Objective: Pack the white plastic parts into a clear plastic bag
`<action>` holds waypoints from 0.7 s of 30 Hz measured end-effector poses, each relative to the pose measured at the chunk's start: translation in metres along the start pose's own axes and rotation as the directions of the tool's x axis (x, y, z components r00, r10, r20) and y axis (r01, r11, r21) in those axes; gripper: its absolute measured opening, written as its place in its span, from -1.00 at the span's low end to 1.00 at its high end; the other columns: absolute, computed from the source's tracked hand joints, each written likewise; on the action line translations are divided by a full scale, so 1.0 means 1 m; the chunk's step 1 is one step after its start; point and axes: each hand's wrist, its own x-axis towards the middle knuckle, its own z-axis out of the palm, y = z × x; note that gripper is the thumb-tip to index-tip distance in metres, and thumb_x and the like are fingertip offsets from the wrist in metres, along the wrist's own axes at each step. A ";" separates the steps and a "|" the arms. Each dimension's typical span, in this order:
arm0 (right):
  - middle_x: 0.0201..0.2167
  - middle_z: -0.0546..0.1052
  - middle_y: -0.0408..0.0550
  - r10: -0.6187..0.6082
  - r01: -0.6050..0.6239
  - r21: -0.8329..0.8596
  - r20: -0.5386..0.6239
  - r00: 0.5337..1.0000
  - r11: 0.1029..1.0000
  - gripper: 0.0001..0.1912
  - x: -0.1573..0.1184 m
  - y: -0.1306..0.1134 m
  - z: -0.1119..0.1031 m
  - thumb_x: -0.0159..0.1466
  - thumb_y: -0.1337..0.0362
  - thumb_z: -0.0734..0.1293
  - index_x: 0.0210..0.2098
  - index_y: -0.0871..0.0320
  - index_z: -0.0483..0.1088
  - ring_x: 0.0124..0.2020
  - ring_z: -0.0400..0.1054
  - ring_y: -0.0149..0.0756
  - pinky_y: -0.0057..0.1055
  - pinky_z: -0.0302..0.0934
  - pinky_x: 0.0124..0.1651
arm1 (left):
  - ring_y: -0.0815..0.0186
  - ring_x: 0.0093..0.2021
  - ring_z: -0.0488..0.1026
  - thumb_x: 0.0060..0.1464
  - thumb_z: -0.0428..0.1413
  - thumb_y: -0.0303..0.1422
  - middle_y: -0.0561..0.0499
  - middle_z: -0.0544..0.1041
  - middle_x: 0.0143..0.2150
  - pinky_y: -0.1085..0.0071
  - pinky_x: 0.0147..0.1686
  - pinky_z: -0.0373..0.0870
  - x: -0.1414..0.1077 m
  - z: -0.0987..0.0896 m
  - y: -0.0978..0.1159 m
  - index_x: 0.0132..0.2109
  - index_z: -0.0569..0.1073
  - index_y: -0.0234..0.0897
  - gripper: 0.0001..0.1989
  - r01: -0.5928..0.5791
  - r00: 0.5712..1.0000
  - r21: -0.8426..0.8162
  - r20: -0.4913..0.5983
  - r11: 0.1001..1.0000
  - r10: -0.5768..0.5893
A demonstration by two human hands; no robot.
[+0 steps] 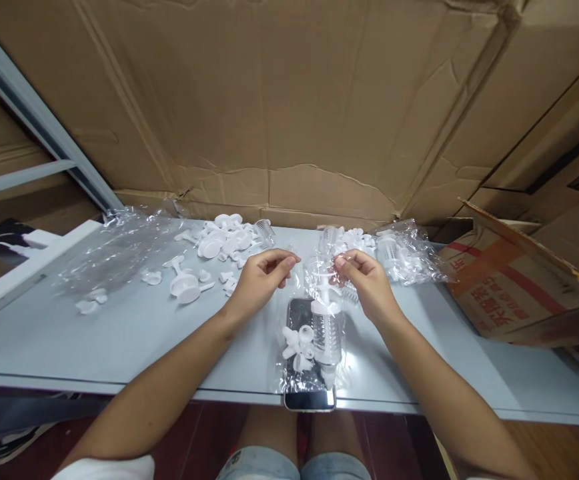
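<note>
A pale table point(119, 333) carries an empty clear bag point(114, 253) far left, loose white plastic parts point(219, 243) beside it, and more bagged pieces point(399, 257) far right. At the near middle, a filled clear packet point(314, 333) lies over a phone point(309, 399); the left hand point(259, 280) and right hand point(367, 283) both pinch its open top edge, which looks unsealed, with many parts left unpacked.

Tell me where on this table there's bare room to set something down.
Bare table lies between the loose white parts and the near edge, left of the left hand. Another patch sits right of the right hand, toward the cardboard box. The back edge is crowded.
</note>
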 end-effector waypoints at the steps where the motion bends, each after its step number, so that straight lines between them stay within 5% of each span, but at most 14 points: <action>1: -0.55 0.45 -0.20 -0.011 0.011 -0.010 -0.006 1.000 1.000 -0.84 0.000 0.000 -0.001 0.11 0.17 0.41 -0.45 0.12 0.42 -0.57 0.31 -0.46 -0.46 0.19 -0.47 | 0.48 -0.57 0.27 0.05 0.15 -0.25 0.07 0.41 -0.52 0.49 -0.53 0.26 0.001 0.000 -0.002 -0.31 0.53 -0.31 -0.81 -0.018 1.000 0.008 -0.019 1.000 0.018; 13: -0.35 0.54 -0.12 -0.073 0.073 0.006 0.190 0.979 0.997 -0.80 0.007 0.009 -0.024 0.16 0.11 0.38 -0.23 -0.03 0.53 -0.42 0.38 -0.40 -0.36 0.28 -0.36 | 0.45 -0.47 0.31 0.10 0.12 -0.27 0.07 0.42 -0.44 0.47 -0.42 0.32 0.011 -0.010 -0.016 -0.12 0.52 -0.18 -0.79 -0.154 0.981 -0.093 0.104 0.984 0.163; 18: -0.35 0.52 -0.15 -0.123 0.123 0.016 0.176 0.977 0.992 -0.79 0.008 0.010 -0.027 0.18 0.22 0.38 -0.17 -0.09 0.51 -0.41 0.35 -0.41 -0.37 0.27 -0.34 | 0.39 -0.30 0.40 0.14 0.08 -0.32 0.00 0.49 -0.20 0.40 -0.23 0.37 0.007 -0.012 -0.015 -0.11 0.50 -0.18 -0.82 -0.265 0.959 0.030 0.111 0.964 0.260; 21: -0.31 0.48 -0.16 -0.197 0.197 0.019 0.169 0.966 0.980 -0.83 0.007 0.009 -0.025 0.17 0.27 0.37 -0.24 -0.09 0.53 -0.42 0.31 -0.43 -0.36 0.26 -0.33 | 0.38 -0.28 0.39 0.16 0.03 -0.40 0.00 0.48 -0.22 0.38 -0.21 0.36 0.006 -0.014 -0.016 -0.13 0.50 -0.18 -0.82 -0.340 0.936 0.095 0.129 0.936 0.327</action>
